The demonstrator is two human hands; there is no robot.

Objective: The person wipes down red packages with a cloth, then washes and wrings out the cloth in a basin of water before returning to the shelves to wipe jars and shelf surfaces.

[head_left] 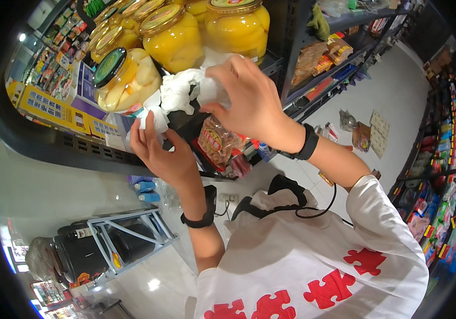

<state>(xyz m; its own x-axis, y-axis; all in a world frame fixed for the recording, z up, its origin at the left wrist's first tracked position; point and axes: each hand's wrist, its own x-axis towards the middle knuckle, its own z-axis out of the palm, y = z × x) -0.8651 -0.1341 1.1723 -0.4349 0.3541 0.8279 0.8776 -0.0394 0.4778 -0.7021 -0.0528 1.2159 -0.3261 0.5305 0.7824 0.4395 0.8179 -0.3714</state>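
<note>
Crumpled white tissue paper (176, 91) lies at the front of a dark store shelf (182, 125). My left hand (168, 157) pinches a folded piece of it close to the base of a glass jar of pale fruit (132, 81) with a dark green lid. To the right, my right hand (252, 103) curls around another white wad, thumb below and fingers above; its fingertips are partly hidden. Just behind the tissue stand a jar of yellow fruit (174, 42) and a larger jar (238, 32), both gold-lidded. I cannot tell whether the tissue pieces are joined.
Yellow printed price strips (54, 107) run along the shelf's left edge beside a purple box (86, 89). Bagged snacks (214, 141) sit on a lower level. A grey metal frame (132, 239) stands on the floor at left. Packages (361, 137) lie in the right aisle.
</note>
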